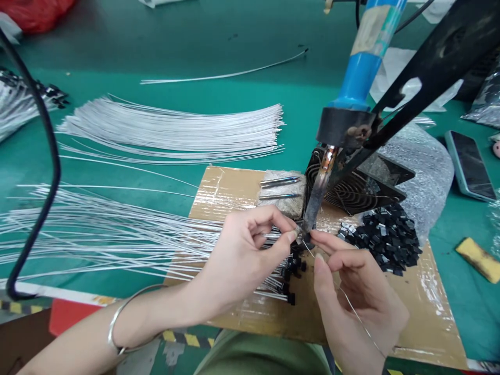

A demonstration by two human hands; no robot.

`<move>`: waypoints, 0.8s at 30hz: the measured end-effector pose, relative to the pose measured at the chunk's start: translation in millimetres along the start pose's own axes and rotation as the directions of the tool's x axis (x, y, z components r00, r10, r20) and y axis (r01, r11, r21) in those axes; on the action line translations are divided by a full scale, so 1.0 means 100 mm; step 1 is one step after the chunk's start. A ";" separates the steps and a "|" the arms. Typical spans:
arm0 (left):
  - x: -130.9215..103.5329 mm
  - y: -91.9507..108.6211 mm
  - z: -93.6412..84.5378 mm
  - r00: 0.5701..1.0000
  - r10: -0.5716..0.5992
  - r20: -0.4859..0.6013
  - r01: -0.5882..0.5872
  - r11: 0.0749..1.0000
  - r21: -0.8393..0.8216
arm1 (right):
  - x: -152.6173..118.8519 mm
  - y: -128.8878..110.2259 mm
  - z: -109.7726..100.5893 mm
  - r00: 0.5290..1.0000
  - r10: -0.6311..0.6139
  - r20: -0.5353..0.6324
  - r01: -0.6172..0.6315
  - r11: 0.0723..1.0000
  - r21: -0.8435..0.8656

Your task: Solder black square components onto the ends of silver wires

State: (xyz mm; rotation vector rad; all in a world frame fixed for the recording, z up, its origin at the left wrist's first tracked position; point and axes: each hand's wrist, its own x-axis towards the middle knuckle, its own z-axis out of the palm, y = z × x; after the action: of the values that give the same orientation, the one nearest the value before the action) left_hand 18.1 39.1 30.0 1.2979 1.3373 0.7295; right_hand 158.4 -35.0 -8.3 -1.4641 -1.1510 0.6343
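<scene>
The left hand (242, 250) pinches a small black part (307, 238) under the soldering iron tip (314, 205). The right hand (351, 291), just beside, is closed on a thin solder wire (351, 307).

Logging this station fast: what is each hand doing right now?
Left hand: closed, pinching a small black part at the soldering iron tip.
Right hand: closed, holding a thin wire.
</scene>
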 end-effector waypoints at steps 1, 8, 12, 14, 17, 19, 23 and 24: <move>0.00 0.00 0.00 1.000 0.008 -0.002 -0.008 1.000 -0.004 | 0.00 0.00 0.00 1.000 0.003 0.000 -0.003 1.000 -0.002; 0.00 -0.01 0.01 1.000 0.001 0.016 -0.001 1.000 0.011 | 0.00 0.01 0.01 1.000 0.013 -0.005 -0.013 1.000 0.005; 0.00 -0.01 0.01 1.000 -0.011 0.025 0.011 1.000 0.010 | 0.00 0.00 0.02 1.000 0.000 0.000 0.000 1.000 0.021; -0.01 -0.02 0.00 1.000 -0.012 0.025 0.012 1.000 0.010 | 0.00 -0.01 0.02 1.000 0.004 0.000 -0.004 1.000 0.021; -0.02 -0.03 0.00 1.000 -0.011 0.021 0.011 1.000 0.015 | -0.01 0.00 0.02 1.000 -0.002 0.002 0.002 1.000 0.025; -0.03 -0.04 0.00 1.000 -0.014 0.017 0.013 1.000 0.022 | -0.01 0.01 0.02 1.000 0.002 0.016 -0.002 0.999 0.035; -0.03 -0.04 0.01 1.000 -0.008 0.013 0.007 0.999 0.045 | -0.01 0.04 0.03 1.000 -0.015 0.014 0.014 0.999 0.037; -0.02 -0.04 0.02 1.000 -0.001 0.015 0.001 0.999 0.046 | -0.01 0.05 0.03 1.000 -0.027 0.007 0.027 0.999 0.034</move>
State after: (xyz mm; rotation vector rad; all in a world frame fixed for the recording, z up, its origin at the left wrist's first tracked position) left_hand 17.9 35.4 26.4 1.3366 1.3493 0.6906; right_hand 157.4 -33.9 -13.7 -1.4167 -1.1589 0.6380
